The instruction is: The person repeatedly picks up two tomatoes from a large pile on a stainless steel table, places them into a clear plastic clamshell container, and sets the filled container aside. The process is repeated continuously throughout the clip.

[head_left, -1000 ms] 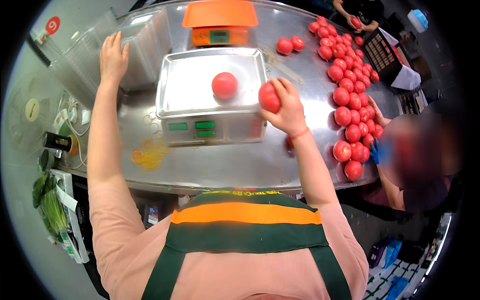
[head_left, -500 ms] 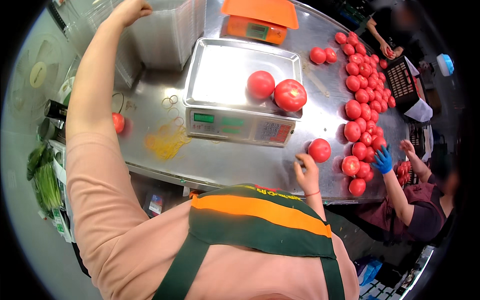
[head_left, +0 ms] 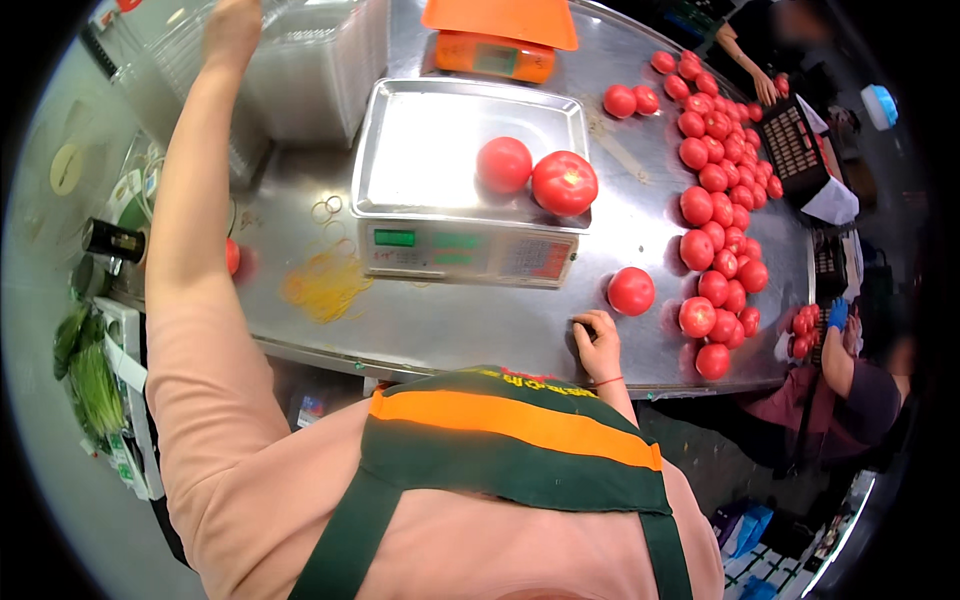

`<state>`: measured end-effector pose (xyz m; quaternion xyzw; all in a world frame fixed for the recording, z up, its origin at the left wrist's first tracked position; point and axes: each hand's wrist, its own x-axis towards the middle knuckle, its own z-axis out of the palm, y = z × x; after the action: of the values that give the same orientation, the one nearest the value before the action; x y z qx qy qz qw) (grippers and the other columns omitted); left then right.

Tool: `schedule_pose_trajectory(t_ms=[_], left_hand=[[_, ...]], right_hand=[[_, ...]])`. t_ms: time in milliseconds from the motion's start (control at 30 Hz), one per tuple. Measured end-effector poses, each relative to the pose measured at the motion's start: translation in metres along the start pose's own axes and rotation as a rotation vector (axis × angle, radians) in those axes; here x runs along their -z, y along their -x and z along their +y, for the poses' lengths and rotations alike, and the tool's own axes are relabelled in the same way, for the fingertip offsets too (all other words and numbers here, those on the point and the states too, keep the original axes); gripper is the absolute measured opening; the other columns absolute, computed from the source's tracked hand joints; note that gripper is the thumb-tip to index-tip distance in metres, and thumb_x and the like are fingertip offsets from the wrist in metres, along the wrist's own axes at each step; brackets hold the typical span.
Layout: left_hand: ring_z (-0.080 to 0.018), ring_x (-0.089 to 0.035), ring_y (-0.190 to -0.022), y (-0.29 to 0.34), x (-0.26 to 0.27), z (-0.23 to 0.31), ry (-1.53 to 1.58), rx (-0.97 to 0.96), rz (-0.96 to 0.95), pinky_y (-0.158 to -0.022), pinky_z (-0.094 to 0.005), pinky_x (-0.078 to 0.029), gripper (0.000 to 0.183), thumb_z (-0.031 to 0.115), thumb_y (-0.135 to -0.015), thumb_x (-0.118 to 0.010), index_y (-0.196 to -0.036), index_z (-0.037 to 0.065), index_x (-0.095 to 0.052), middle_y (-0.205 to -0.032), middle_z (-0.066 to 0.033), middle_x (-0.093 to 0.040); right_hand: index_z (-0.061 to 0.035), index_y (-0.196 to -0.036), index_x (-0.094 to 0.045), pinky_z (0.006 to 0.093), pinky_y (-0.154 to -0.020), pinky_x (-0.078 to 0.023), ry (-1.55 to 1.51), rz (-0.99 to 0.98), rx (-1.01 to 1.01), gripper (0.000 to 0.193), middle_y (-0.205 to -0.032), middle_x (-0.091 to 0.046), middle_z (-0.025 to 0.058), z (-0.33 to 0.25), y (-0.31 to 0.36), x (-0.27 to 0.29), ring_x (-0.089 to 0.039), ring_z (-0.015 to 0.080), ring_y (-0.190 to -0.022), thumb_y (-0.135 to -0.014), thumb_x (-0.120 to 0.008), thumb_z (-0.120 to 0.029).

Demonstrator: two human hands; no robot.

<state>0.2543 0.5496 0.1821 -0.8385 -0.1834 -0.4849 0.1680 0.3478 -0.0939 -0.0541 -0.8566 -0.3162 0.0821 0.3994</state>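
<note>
My left hand (head_left: 233,32) reaches to the top edge of the picture, over the stacks of clear plastic containers (head_left: 305,85); its fingers are cut off there. My right hand (head_left: 599,343) rests near the front edge of the steel table, fingers loosely bent, the thumb apart, and nothing visible in it. Just beyond it lies a single tomato (head_left: 631,291), not touched. Two tomatoes sit on the right part of the tray of a silver weighing scale (head_left: 455,100): a smaller one (head_left: 503,165) and a larger one (head_left: 565,184).
An orange scale (head_left: 497,55) stands at the back. Many tomatoes (head_left: 715,206) cover the table's right side. Yellow rubber bands (head_left: 325,288) lie left of the silver scale. Beyond the tomatoes are a black crate (head_left: 793,150) and two people, one with a blue glove (head_left: 838,313).
My left hand has moved further up and left over the containers. My right hand has drawn slightly back from the single tomato. The blue-gloved hand has left the tomato pile for the right.
</note>
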Motion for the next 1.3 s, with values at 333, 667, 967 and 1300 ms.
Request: schedule_pose_trajectory(t_ms=[333,667,967,1300], left_hand=[[-0.0111,-0.056,-0.068,0.226,0.161,0.311,0.815,-0.659,-0.614,-0.053,-0.0246,-0.046,0.031,0.011,-0.076,-0.057,-0.107,0.014,-0.06,-0.082,0.0017,-0.056],[-0.0338,-0.052,-0.106,0.12,0.093,0.325,1.003,-0.001,-0.521,-0.09,-0.0404,-0.044,0.04,0.0,-0.079,-0.057,-0.118,0.008,-0.056,-0.118,-0.0158,-0.054],[-0.0357,-0.054,-0.105,0.105,0.014,0.313,1.421,0.825,-0.904,-0.093,-0.0445,-0.045,0.06,0.02,-0.074,-0.067,-0.127,0.003,-0.043,-0.12,-0.02,-0.051],[-0.0435,-0.055,-0.105,0.165,0.124,0.333,2.743,1.667,-0.872,-0.082,-0.0474,-0.055,0.061,0.048,-0.096,-0.03,-0.129,-0.004,-0.036,-0.121,-0.029,-0.047]], right_hand=[[-0.0006,-0.105,-0.061,0.0242,-0.068,-0.047,-0.194,0.16,-0.073,0.02,-0.091,-0.064,0.0052,-0.038,-0.08,0.041,-0.058,0.0109,-0.077,-0.086,-0.058,-0.007],[-0.0062,-0.125,-0.05,0.0391,-0.094,-0.043,0.3,-0.095,0.172,0.074,-0.122,-0.049,0.0183,-0.129,-0.191,0.026,-0.048,0.0321,-0.116,-0.062,-0.074,-0.036],[-0.0024,-0.132,-0.039,0.0413,-0.088,-0.048,-1.109,-0.161,-0.181,0.072,-0.125,-0.05,0.0163,-0.105,-0.173,0.055,-0.055,0.028,-0.11,-0.08,-0.063,-0.046],[-0.0039,-0.135,-0.034,0.0489,-0.094,-0.045,-1.357,-0.213,-0.169,0.081,-0.128,-0.046,0.0168,-0.098,-0.075,0.065,-0.049,0.0321,-0.117,-0.078,-0.064,-0.054]])
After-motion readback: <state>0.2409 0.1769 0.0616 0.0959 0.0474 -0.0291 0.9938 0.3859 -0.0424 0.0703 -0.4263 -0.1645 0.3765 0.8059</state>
